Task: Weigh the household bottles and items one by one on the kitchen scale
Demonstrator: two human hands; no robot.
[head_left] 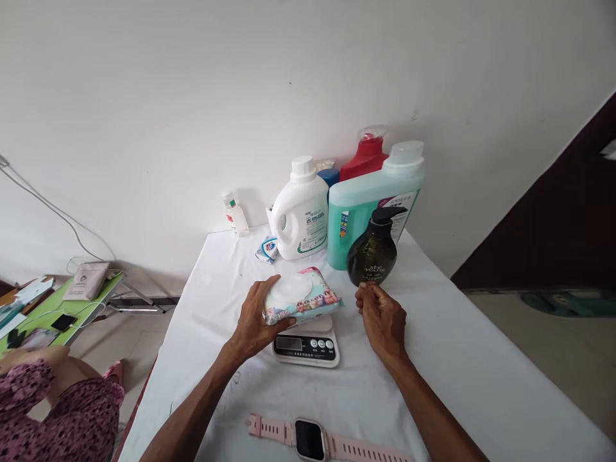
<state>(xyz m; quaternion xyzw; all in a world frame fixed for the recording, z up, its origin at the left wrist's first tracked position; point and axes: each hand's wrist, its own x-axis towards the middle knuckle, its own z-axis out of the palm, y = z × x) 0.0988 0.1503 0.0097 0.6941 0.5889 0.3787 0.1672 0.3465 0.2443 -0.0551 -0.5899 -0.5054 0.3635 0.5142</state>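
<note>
Holding the wipes pack (302, 296) on the small scale (307, 343), the left hand (257, 319) grips its edge. The right hand (381, 316) rests loosely curled, empty, near the dark bottle (372, 251). A bump might tip it.

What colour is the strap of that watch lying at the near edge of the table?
Pale pink: the watch strap shows best in the head view, either side of the dark screen.

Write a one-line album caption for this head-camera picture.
Left hand grips a wipes pack on a scale; right hand rests near a dark pump bottle.
</note>
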